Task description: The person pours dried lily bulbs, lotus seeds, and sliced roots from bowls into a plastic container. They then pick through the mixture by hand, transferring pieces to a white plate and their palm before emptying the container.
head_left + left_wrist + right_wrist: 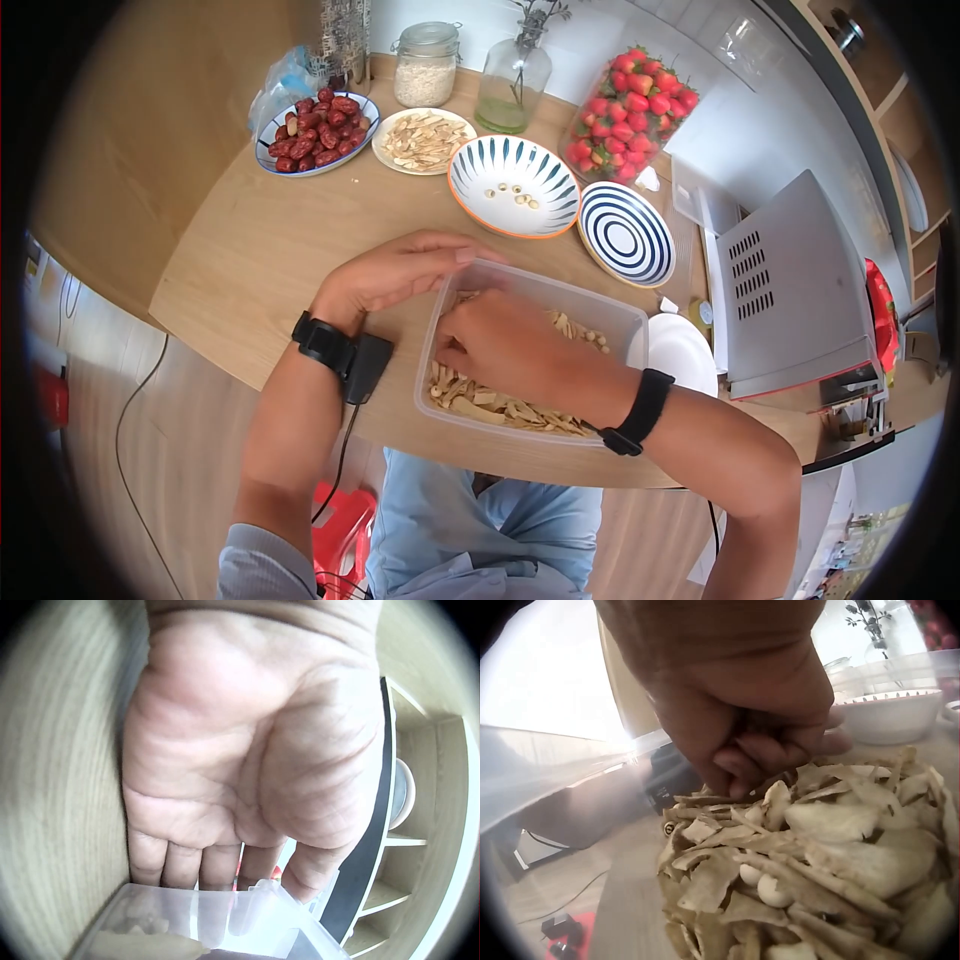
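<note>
inside clear box (628, 345), right fingers (769, 752) curled over dried slices (832, 821), any hold unclear, left fingers (219, 862) extended by its rim

My left hand (251, 742) fills the centre, palm showing, its fingers behind the translucent tub (161, 904) at the bottom; shelves (386, 898) at right hold a round dish (403, 793).

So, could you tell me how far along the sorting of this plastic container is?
Partly done, it seems: a few round seeds already lie in the orange-rimmed bowl. In hand: the right hand is down in the plastic container, fingers curled at the slices; any grip is hidden. The left hand is at the container's edge. Probably left: the pale seeds visible among the slices.
</note>
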